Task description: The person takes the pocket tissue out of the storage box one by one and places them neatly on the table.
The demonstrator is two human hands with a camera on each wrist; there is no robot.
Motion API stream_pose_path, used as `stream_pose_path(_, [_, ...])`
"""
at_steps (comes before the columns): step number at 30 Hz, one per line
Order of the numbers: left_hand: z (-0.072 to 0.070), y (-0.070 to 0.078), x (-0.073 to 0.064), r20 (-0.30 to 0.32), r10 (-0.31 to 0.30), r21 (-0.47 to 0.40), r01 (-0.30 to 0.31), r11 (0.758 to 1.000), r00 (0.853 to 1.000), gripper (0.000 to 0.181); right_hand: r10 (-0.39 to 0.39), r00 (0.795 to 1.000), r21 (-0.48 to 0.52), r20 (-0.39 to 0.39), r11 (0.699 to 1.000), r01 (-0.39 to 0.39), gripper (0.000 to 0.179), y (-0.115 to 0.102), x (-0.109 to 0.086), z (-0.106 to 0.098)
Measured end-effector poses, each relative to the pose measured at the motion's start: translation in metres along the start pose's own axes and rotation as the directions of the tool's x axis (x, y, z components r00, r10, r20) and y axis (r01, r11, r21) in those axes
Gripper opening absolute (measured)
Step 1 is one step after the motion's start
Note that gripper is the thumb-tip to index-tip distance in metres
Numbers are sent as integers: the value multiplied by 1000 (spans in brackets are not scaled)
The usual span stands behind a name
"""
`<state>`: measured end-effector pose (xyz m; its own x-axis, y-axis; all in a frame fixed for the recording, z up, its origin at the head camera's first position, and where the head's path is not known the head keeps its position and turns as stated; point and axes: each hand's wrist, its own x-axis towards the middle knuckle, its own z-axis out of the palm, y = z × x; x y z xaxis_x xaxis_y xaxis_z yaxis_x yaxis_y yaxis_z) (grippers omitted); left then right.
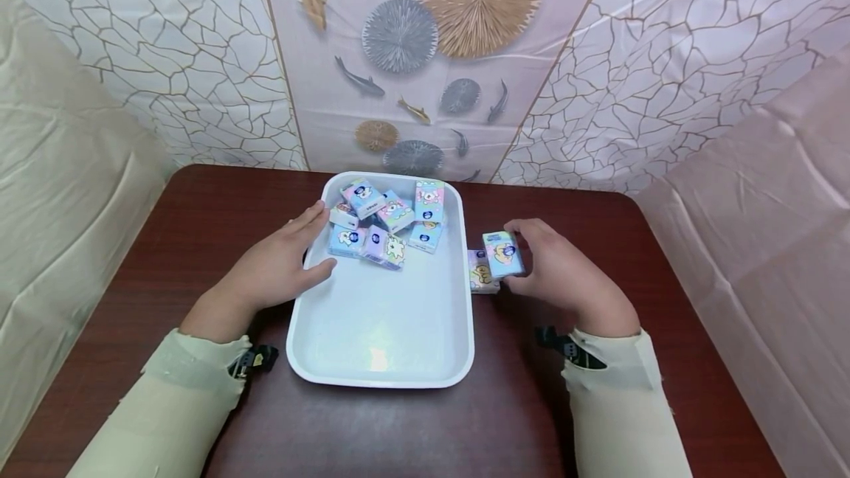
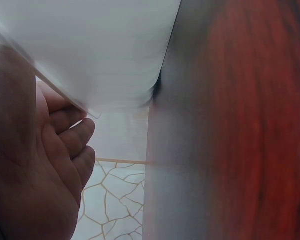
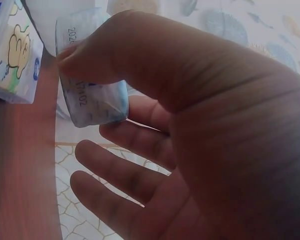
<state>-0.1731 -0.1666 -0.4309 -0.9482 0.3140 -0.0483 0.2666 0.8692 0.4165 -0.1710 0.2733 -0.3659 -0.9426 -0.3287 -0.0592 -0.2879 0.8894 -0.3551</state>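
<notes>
My right hand pinches a small blue tissue pack between thumb and fingers. In the right wrist view the thumb presses the printed end of this pack, while the lower fingers stay extended. Another tissue pack, with a yellow cartoon animal, lies on the table by the tray's right side, partly covered by the held one. The left hand is at the left rim of a white tray, fingers extended and thumb over the edge. Several pastel tissue packs lie heaped in the tray's far half.
The tray stands on a dark reddish-brown table. Behind the table hangs a patterned cloth. Pale draped fabric closes off both sides.
</notes>
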Motion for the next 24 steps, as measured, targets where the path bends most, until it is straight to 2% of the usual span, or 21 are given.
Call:
stream_pose_path(6, [0, 0, 0, -1, 1, -2, -1, 1000, 1000, 95, 27, 1000, -1, -8, 1000, -27, 84, 6, 0, 2])
stream_pose_path(24, [0, 0, -1, -4, 6, -6, -6, 1000, 1000, 94, 90, 994, 5, 63, 996, -91, 83, 30, 4, 12])
